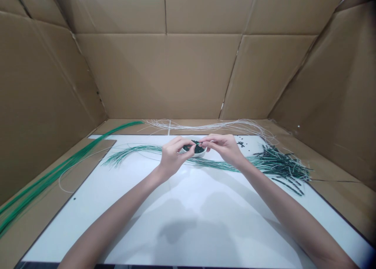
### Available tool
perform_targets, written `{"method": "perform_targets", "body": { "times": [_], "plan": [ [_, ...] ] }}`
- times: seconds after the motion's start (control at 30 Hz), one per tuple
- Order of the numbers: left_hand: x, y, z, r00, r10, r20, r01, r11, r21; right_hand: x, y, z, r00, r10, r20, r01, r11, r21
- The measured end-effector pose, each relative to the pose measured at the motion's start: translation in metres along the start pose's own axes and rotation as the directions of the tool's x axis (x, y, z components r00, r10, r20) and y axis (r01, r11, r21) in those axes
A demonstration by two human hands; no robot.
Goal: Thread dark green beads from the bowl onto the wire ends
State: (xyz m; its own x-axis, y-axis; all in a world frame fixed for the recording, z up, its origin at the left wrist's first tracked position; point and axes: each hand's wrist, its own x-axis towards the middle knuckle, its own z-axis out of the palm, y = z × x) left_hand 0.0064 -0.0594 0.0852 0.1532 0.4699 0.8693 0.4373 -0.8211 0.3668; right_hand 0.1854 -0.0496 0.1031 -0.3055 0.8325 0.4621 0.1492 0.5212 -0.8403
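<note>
Spanning the scene, board: white, lying under both forearms.
Green wires: a long bunch at the left, well apart from the fingers.
Middle wires: running left to right along the near side of the bowl, dark beaded ends at the right.
Left hand: thumb and forefinger pinched on the strand's left part, as far as it shows.
Right hand: fingertips gripping its right part, a small gap from the left ones.
Bowl: white, below the fingertips, between the hands.
Beads: dark, heaped in the bowl, just under the strand.
Strand: short visible stretch, long axis roughly left to right, over the bowl; both hands equally near. Whether a bead sits on it, I cannot tell.
</note>
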Motion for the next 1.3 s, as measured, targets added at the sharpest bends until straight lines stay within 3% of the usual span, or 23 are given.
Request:
{"method": "perform_targets", "body": {
  "times": [0.43, 0.7, 1.3],
  "plan": [
    [-0.0018, -0.0021, 0.0012, 1.000, 0.012, 0.009, -0.012, 1.000, 0.000, 0.0002, -0.0007, -0.0009, 0.999, -0.033, 0.000, 0.033, 0.995, -0.092],
    [-0.0026, -0.0025, 0.0023, 0.999, 0.035, 0.033, -0.035, 0.999, -0.014, -0.0004, 0.0002, -0.0010, 0.980, -0.178, 0.085, 0.194, 0.945, -0.263],
    [-0.0021, -0.0024, 0.0016, 0.999, 0.040, 0.024, -0.039, 0.999, -0.008, -0.0019, -0.0018, 0.0016, 0.986, -0.158, 0.052, 0.165, 0.965, -0.202]
  ]
}}
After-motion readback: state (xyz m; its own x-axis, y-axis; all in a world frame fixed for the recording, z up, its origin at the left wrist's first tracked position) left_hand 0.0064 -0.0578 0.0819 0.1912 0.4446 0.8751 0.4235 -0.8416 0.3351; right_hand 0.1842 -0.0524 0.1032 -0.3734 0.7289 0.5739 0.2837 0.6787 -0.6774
